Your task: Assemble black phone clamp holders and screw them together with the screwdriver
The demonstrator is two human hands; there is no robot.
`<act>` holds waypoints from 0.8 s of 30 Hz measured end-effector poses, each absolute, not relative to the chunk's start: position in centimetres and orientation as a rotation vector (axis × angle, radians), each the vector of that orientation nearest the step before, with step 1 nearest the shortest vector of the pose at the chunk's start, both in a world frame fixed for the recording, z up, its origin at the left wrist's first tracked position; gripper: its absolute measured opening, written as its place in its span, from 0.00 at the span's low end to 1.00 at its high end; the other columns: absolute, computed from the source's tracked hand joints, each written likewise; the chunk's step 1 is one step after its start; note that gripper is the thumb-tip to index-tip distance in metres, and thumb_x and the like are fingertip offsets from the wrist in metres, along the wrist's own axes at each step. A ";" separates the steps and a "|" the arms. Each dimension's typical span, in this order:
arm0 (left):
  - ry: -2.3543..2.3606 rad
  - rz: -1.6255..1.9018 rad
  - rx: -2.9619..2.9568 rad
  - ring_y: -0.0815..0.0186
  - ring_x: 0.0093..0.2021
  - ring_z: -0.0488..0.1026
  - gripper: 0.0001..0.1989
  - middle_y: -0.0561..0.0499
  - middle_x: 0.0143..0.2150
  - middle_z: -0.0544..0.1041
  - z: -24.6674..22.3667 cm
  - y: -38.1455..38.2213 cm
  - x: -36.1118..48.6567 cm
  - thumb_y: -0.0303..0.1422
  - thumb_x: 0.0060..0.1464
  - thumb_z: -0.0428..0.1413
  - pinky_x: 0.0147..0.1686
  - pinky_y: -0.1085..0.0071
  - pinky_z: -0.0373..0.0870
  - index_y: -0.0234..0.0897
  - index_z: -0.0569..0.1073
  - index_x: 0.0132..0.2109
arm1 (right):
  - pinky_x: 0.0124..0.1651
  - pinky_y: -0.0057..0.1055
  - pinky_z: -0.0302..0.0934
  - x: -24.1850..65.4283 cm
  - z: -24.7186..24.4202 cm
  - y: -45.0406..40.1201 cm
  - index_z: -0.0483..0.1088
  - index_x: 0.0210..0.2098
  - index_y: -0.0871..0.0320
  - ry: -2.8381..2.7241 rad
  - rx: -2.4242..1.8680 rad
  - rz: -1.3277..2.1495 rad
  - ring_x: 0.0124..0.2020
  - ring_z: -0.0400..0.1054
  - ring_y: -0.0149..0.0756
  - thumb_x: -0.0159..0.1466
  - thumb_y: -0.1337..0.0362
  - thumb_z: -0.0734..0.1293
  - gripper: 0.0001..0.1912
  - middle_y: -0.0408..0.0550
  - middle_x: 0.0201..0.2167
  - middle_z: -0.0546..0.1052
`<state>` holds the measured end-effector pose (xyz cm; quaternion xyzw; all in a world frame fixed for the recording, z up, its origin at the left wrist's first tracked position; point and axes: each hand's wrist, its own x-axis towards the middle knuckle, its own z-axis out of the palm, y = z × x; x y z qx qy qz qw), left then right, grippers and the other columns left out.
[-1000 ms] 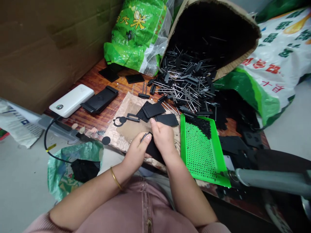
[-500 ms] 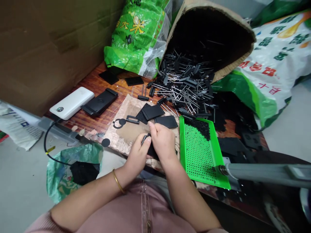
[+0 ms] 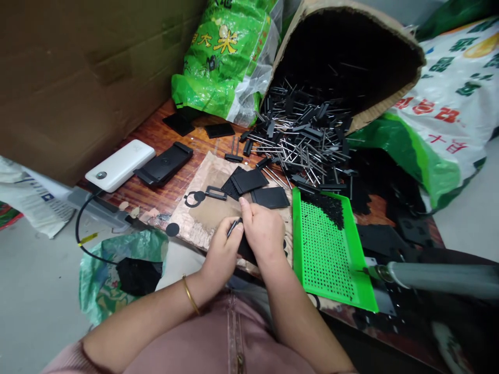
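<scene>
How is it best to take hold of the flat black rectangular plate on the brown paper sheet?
Come from above with the right hand, the nearest, and lift the far edge of the flat black rectangular plate, then pinch it: it is thin and lies flat on the brown paper sheet.

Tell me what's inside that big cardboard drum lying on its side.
Metal pins with black plastic pieces spill out of the mouth of the cardboard drum in a loose heap. Further in, the inside is dark, so whatever lies at the back can't be seen.
</scene>
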<state>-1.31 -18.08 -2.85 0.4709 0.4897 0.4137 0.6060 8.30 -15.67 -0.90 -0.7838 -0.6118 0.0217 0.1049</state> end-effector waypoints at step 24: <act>0.951 0.789 0.600 0.72 0.24 0.70 0.11 0.55 0.28 0.72 -3.4 -16.4 -1.4 0.39 0.52 0.57 0.26 0.75 0.72 0.36 0.69 0.38 | 0.23 0.28 0.42 9.6 -0.2 -15.3 0.52 0.13 0.55 -1.311 -1.639 0.687 0.17 0.48 0.26 0.64 0.46 0.56 0.28 0.37 0.13 0.53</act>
